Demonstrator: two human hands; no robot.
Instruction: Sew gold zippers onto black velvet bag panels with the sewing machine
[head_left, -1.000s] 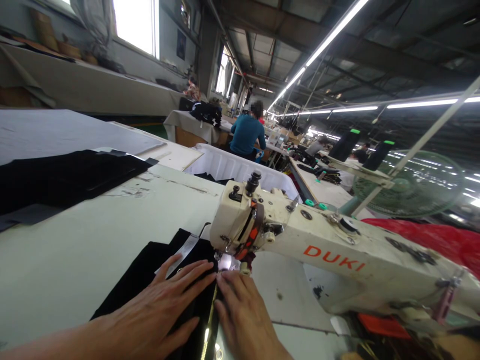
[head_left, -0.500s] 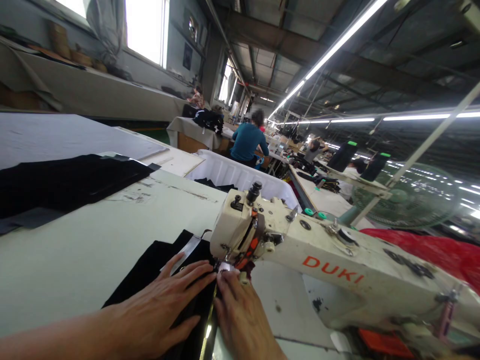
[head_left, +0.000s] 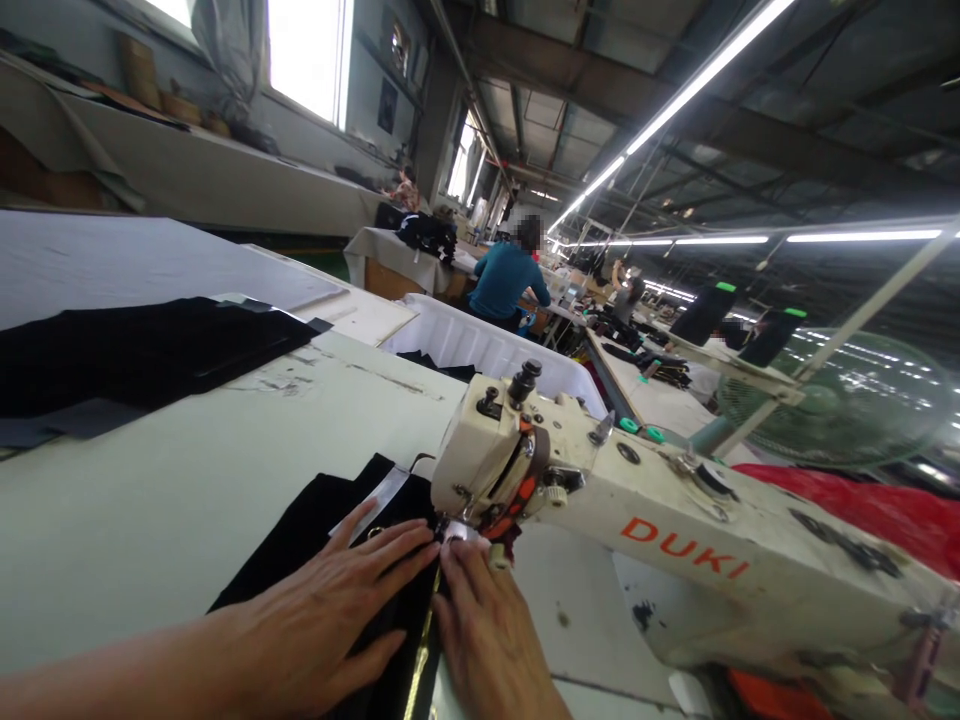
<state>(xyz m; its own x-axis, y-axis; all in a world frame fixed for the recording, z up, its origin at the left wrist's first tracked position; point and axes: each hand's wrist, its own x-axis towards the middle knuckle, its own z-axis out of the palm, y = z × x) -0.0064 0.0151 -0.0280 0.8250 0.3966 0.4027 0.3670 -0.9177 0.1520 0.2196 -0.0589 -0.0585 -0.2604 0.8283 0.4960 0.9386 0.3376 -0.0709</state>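
Observation:
Black fabric [head_left: 300, 540] lies on the pale table beneath the head of a DUKI sewing machine [head_left: 480, 450]. My left hand [head_left: 330, 610] rests flat on this fabric with its fingers spread, left of the needle area. Close to the presser foot, my right hand [head_left: 487, 620] lies over the fabric's right edge, its fingers near together and stretched forward, palm down. A shiny gold strip [head_left: 421, 655], like a zipper, runs along the fabric between both hands. A light strip [head_left: 386, 490] lies on the cloth beyond my left fingers. The needle itself is hidden.
More black fabric [head_left: 150, 360] lies at the left of the table. Behind the machine stands a white bin [head_left: 480, 345] with dark cloth inside. A person in a teal top [head_left: 502, 282] sits farther back. Red material [head_left: 862, 505] and a fan [head_left: 832, 400] are at the right.
The view has shifted slightly, so the machine and the room appear a little farther right. Both hands keep nearly the same pose on the fabric.

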